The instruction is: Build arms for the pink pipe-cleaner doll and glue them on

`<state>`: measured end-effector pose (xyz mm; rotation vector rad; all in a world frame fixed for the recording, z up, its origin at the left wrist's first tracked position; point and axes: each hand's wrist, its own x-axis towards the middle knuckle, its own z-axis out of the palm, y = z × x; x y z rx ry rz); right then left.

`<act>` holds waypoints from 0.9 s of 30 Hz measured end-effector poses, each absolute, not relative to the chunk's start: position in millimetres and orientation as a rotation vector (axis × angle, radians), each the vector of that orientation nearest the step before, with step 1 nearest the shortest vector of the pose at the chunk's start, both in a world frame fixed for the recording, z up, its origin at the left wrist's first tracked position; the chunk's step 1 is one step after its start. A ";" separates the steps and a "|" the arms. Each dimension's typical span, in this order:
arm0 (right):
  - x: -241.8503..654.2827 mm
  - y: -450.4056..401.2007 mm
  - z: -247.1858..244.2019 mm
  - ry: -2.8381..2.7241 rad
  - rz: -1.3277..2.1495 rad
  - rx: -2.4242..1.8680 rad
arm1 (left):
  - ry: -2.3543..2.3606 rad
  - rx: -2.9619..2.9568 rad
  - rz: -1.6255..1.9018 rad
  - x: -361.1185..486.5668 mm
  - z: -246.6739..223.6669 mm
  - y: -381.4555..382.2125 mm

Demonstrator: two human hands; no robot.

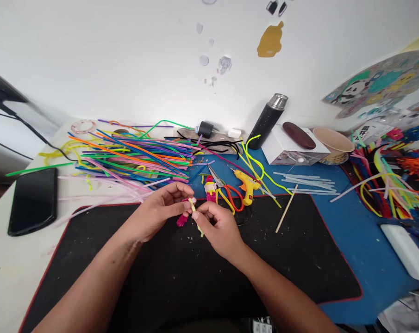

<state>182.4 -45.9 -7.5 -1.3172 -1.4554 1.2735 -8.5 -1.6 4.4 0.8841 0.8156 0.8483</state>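
Note:
My left hand (167,208) pinches a small pipe-cleaner figure, whose magenta part (182,220) hangs below the fingers. My right hand (218,226) is closed on a pale yellow pipe cleaner (200,232) that runs up between both hands to the figure. Its lower end sticks out under my right thumb. Just beyond my hands, a magenta, white and yellow pipe-cleaner piece (210,187) lies on the table. Beside it are scissors (230,192) with red-orange and yellow handles and a yellow glue gun (247,186).
A black mat (282,263) lies under my hands. Many coloured pipe cleaners (136,157) are heaped at the back left, with a phone (33,201) nearby. Glue sticks (309,182), a wooden stick (286,209), a black flask (268,121) and a white box (285,150) are on the right.

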 end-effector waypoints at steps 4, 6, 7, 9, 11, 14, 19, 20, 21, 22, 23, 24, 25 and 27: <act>182.8 -46.2 -8.1 -1.445 1.289 -1.315 | 0.807 0.901 0.827 -8.3 5.4 -1.2; 183.4 -46.5 -8.3 -1.442 1.304 -1.303 | 0.803 0.911 0.820 -7.9 6.7 -0.9; 183.7 -46.6 -8.6 -1.441 1.315 -1.296 | 0.803 0.913 0.820 -7.7 7.3 -0.7; 184.2 -46.6 -9.6 -1.439 1.334 -1.284 | 0.809 0.911 0.824 -7.2 8.4 -0.6; 184.3 -46.4 -10.8 -1.428 1.339 -1.278 | 0.814 0.910 0.826 -6.9 8.9 -0.7; 183.5 -45.8 -12.2 -1.398 1.328 -1.266 | 0.823 0.922 0.823 -7.2 8.4 -0.9; 182.2 -44.9 -11.9 -1.389 1.305 -1.260 | 0.849 0.984 0.814 -7.8 6.9 -1.5; 182.1 -44.7 -11.8 -1.390 1.303 -1.262 | 0.849 0.993 0.812 -7.7 7.0 -1.6; 182.0 -44.6 -11.8 -1.389 1.299 -1.264 | 0.850 1.001 0.807 -7.5 7.3 -1.7; 182.0 -44.4 -11.9 -1.385 1.295 -1.267 | 0.851 1.010 0.804 -7.2 7.7 -1.8; 181.8 -44.4 -12.0 -1.381 1.293 -1.270 | 0.857 1.021 0.800 -6.9 8.1 -1.9; 181.7 -44.3 -12.1 -1.375 1.293 -1.271 | 0.865 1.032 0.794 -6.6 8.6 -2.0; 181.5 -44.4 -12.2 -1.369 1.297 -1.269 | 0.875 1.044 0.787 -6.3 8.9 -2.1; 180.9 -44.6 -12.1 -1.354 1.317 -1.258 | 0.894 1.066 0.774 -6.1 8.9 -2.0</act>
